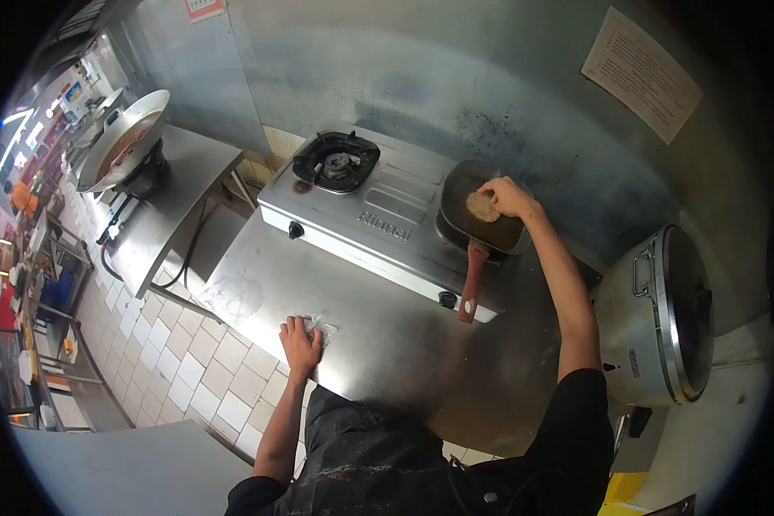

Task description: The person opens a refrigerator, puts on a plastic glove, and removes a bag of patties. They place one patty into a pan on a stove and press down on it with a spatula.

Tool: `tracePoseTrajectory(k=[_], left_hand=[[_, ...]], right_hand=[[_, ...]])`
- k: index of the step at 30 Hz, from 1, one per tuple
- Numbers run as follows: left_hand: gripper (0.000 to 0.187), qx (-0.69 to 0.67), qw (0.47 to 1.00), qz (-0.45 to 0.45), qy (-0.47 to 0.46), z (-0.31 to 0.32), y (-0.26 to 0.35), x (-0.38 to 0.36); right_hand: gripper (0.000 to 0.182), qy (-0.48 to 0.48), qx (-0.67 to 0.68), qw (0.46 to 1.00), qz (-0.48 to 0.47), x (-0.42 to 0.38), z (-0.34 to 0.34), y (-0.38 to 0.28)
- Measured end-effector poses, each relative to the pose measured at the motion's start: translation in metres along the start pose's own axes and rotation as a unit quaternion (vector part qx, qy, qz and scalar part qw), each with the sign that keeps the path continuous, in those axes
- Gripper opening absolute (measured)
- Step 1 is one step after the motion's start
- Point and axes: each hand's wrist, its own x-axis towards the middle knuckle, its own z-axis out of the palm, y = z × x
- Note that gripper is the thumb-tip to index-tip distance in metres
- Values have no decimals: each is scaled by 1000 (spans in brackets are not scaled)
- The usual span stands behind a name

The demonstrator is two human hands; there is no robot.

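Note:
My right hand (509, 197) reaches over a dark square frying pan (460, 194) and grips a round, flat, pale-brown patty (482, 207) by its edge. The patty overlaps the pan's inside in this view. The pan sits on the right side of a silver two-burner gas stove (387, 206), its reddish-brown handle (472, 288) pointing toward me past the stove's front. At the front left edge of the steel table, my left hand (300, 347) rests with fingers bent around a crumpled piece of clear plastic film (324, 328).
The left burner (336, 161) stands bare beside the pan. A large lidded metal pot (645, 318) is close to my right arm. Further left, a big wok (129, 142) holding reddish-brown food stands on another steel table (193, 163). A metal wall (361, 69) rises behind the stove.

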Motion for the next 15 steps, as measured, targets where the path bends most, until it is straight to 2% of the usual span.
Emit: tracePoseTrajectory(k=[2, 9, 11, 12, 13, 14, 15], left_hand=[[32, 4, 1000, 0, -6, 0, 0, 0], [32, 8, 1000, 4, -5, 4, -2, -3], [34, -117, 993, 16, 4, 10, -2, -1], [37, -230, 973, -7, -24, 6, 19, 3], [39, -249, 964, -25, -93, 3, 43, 4], [32, -224, 973, 53, -35, 48, 43, -1], [37, -242, 935, -61, -252, -3, 108, 15]], right_hand=[[45, -32, -76, 997, -4, -1, 6, 1], [49, -19, -108, 993, -44, 3, 14, 10], [51, -40, -113, 992, -36, 6, 15, 11], [51, -39, -111, 992, -36, 5, 15, 10], [47, -16, -119, 991, -51, 5, 16, 9], [44, 6, -126, 990, -66, 3, 17, 8], [44, 5, -127, 990, -66, 2, 18, 9]])
